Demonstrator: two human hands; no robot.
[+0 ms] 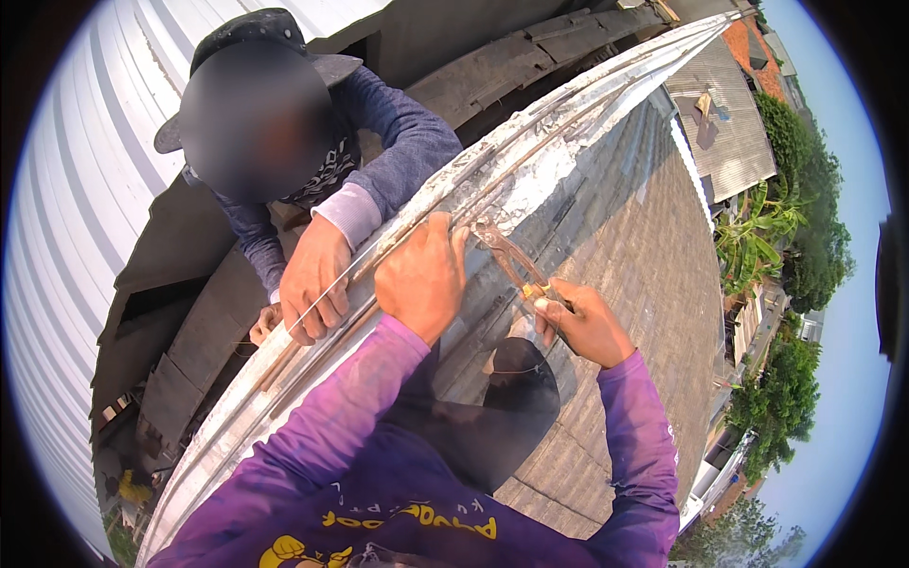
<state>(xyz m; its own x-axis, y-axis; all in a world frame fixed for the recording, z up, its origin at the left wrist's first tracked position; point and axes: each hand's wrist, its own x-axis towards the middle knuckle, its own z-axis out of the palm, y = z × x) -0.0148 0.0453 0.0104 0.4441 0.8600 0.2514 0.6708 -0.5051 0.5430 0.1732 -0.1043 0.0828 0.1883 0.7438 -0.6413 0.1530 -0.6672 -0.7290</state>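
Note:
A pale concrete ledge (530, 170) carries thin metal rods (530, 139) along its top. My left hand (418, 279) is closed over the rods at the middle, apparently gripping them. My right hand (579, 318) grips rusty pincers (507, 251) with yellowish handles, their jaws beside my left hand at the rods. Across the ledge, a co-worker (379, 128) leans in with a hand (312, 284) resting over the rods and a thin wire just left of my left hand; their other hand (268, 324) is lower down, partly hidden.
A sloping weathered roof (615, 435) lies right of the ledge, under my bent dark-clad leg (521, 388). White corrugated sheeting (76, 284) and dark panels (194, 360) are on the left. Rooftops (720, 133) and trees (776, 407) stand beyond the roof's edge at right.

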